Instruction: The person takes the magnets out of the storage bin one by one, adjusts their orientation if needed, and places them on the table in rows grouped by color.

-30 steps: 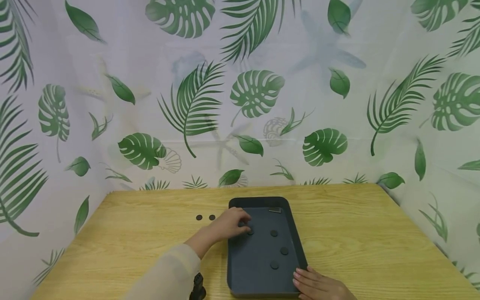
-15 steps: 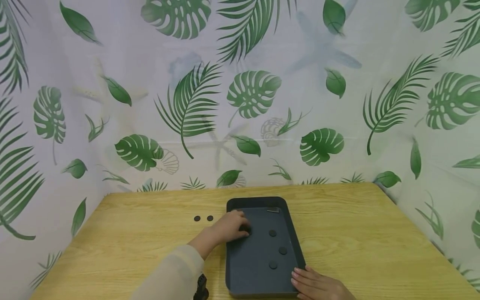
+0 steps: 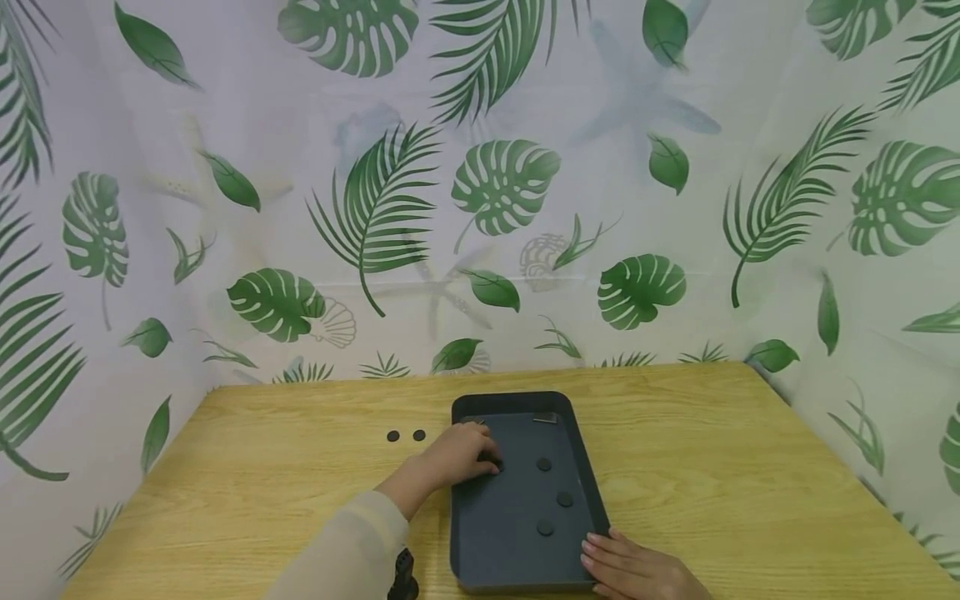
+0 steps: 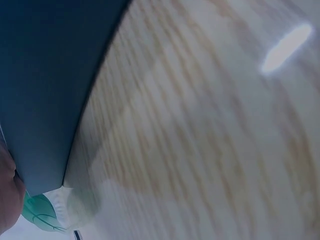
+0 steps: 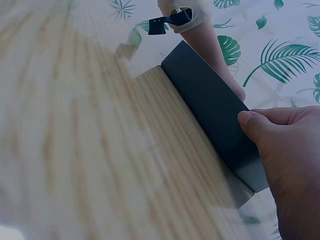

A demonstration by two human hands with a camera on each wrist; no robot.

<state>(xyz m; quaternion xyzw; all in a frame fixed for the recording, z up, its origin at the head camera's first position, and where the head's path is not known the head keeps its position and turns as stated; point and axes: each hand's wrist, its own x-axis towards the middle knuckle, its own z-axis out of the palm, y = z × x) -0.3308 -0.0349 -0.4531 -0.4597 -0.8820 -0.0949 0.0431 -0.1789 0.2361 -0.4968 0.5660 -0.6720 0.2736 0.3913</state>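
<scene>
A dark grey rectangular baking tray (image 3: 502, 550) lies lengthwise on the wooden table. My left hand (image 3: 459, 454) reaches over its left wall, thumb and fingertips curled in around a small black disc (image 3: 500, 465) near the tray floor. Most of that disc is hidden by the fingers. Three more black discs, among them a middle disc (image 3: 565, 499), lie flat inside, to the right of this hand. At the near right corner my right hand (image 3: 641, 568) grips the tray wall; the right wrist view shows the thumb (image 5: 255, 125) against the wall's outer side.
Two black discs, one of them a left disc (image 3: 393, 436), sit on the table (image 3: 285, 467) left of the tray. A small rectangular metallic piece (image 3: 545, 418) lies at the tray's far right corner. A leaf-patterned cloth (image 3: 420, 208) hangs behind and at both sides.
My left thumb and fingers have come down and drawn together around the disc inside the tray. The right hand has kept its place on the corner. The head view has shifted slightly.
</scene>
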